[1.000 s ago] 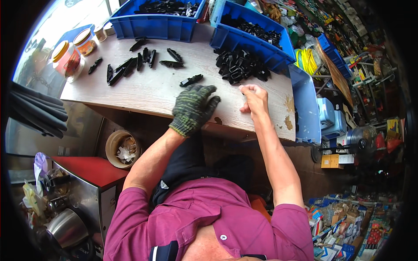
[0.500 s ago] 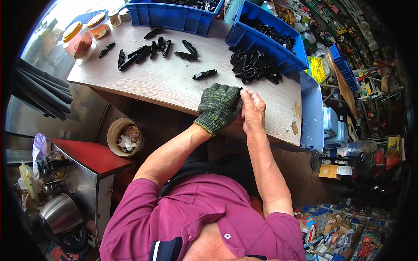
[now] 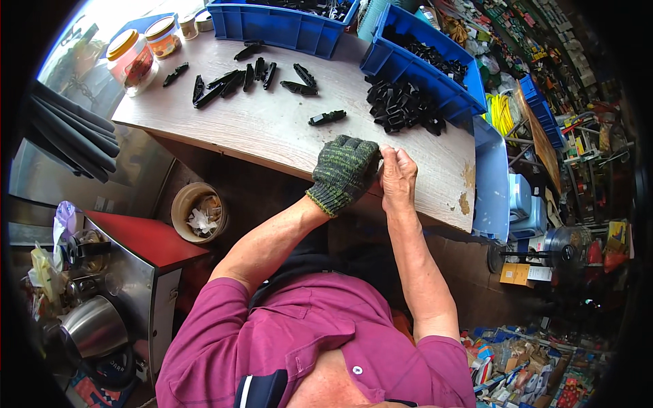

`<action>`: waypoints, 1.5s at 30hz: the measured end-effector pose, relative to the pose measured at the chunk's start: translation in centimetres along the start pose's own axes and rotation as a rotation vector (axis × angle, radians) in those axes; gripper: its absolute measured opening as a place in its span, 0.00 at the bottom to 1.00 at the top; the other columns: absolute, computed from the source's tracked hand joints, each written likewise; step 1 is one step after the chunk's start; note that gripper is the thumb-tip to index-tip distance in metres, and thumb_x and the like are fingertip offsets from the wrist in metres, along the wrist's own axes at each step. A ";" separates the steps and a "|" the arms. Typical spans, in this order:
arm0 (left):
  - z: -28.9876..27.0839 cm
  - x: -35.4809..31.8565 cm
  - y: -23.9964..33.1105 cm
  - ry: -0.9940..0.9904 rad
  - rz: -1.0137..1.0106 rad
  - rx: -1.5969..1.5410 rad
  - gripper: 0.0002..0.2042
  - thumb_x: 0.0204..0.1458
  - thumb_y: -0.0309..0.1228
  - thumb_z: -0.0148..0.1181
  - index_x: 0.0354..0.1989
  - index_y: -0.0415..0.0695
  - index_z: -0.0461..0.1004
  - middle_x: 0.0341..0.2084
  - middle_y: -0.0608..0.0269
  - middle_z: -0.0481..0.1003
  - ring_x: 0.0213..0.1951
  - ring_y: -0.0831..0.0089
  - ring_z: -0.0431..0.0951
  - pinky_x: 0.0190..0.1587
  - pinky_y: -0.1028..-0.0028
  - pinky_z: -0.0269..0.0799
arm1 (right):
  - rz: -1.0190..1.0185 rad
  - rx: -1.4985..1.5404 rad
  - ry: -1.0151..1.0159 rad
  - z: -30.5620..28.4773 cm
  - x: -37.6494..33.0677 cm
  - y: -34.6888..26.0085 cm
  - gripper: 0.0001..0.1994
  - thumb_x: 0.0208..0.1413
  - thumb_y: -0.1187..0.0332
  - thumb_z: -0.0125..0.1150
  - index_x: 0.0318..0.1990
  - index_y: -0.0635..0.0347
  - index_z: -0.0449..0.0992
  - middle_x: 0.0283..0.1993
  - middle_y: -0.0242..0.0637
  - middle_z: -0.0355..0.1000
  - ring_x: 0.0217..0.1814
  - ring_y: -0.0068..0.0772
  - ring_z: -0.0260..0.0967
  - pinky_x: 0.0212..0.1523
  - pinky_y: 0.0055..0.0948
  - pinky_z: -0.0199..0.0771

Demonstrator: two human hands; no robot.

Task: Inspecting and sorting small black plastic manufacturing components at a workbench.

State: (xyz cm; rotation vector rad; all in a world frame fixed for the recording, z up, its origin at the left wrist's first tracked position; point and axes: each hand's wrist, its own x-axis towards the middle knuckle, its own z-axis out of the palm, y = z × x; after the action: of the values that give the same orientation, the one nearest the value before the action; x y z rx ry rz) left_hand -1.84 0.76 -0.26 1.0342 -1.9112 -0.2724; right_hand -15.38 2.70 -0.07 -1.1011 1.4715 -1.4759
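My left hand, in a dark green and black knitted glove, is closed at the table's front edge. Bare and pinched, my right hand meets it on the right, thumb and fingertips together. A sliver of something black shows between them, but the fingers hide nearly all of it. Just beyond the glove lies a single black plastic part. A heap of small black plastic pieces is farther right. More long black parts lie scattered at the left, some leaning together in pairs.
Two blue crates, one at the back and one at the right, hold black pieces. Jars stand on the table's far left corner. Below are a waste bin and a red-topped cabinet with a kettle beside it.
The view has shifted slightly, so the table appears a little lower and to the right. Both hands stay together at the table edge, the right fingers turned slightly.
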 end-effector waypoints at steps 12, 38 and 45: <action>-4.6 2.7 -6.4 -0.109 -0.016 0.492 0.12 0.49 0.39 0.61 0.39 0.47 0.76 0.39 0.56 0.76 0.45 0.50 0.73 0.42 0.50 0.68 | 0.122 0.192 0.008 0.4 -1.0 -1.7 0.16 0.67 0.57 0.49 0.32 0.60 0.69 0.12 0.24 0.50 0.12 0.20 0.52 0.18 0.34 0.77; -1.2 0.6 -0.1 -0.265 -0.280 -0.496 0.11 0.62 0.33 0.53 0.48 0.42 0.75 0.38 0.49 0.79 0.38 0.48 0.79 0.39 0.55 0.74 | 0.004 0.162 0.234 0.5 -1.5 -0.4 0.13 0.66 0.62 0.46 0.29 0.56 0.67 0.16 0.29 0.58 0.14 0.23 0.55 0.18 0.26 0.58; 1.8 -0.1 2.8 -0.040 -0.364 -0.558 0.14 0.62 0.34 0.54 0.53 0.43 0.71 0.38 0.46 0.79 0.38 0.46 0.79 0.40 0.54 0.74 | -0.190 -0.055 0.268 -0.1 -1.7 -0.8 0.13 0.65 0.66 0.50 0.27 0.60 0.66 0.20 0.27 0.60 0.19 0.18 0.57 0.21 0.25 0.60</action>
State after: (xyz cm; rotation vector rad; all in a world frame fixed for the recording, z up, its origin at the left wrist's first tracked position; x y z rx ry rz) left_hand -4.84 2.19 0.21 0.9804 -1.5318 -0.9784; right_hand -14.83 4.34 0.60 -1.1353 1.6336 -1.7805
